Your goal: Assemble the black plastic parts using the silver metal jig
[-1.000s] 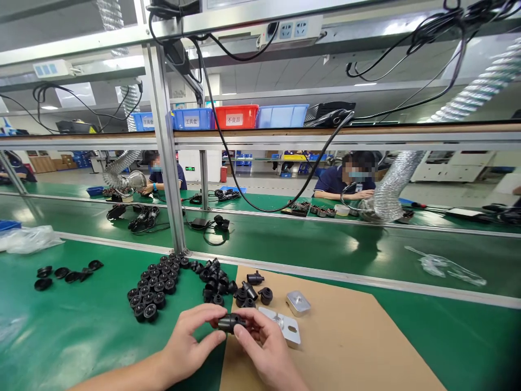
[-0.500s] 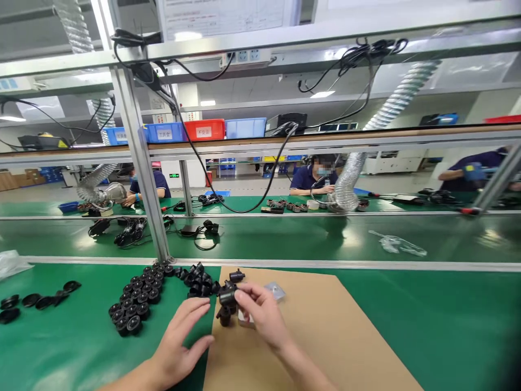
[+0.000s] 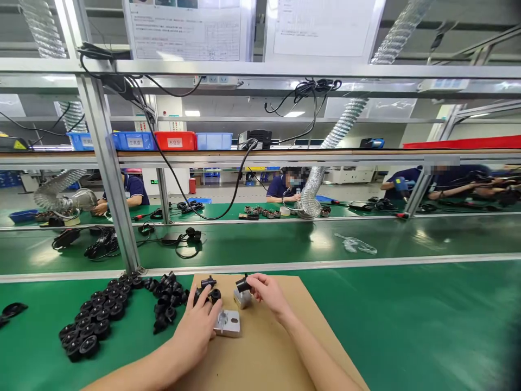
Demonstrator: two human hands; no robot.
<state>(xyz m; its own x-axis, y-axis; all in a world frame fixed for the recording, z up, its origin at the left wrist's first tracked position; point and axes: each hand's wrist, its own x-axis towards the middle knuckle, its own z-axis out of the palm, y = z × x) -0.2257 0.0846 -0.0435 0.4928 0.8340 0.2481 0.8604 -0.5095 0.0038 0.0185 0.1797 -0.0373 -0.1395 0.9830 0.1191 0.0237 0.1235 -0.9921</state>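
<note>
Black fitting (image 3: 243,284) sits pinched by right hand (image 3: 266,293); left hand (image 3: 196,326) splays, grip released.

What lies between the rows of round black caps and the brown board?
A loose heap of small black parts lies on the green tabletop between the rows of round black caps and the brown board, as the head view shows.

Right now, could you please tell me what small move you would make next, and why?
I would probably lower the black fitting slightly toward the small metal block: the right hand holds it close by, and the left hand is clear of both.
</note>
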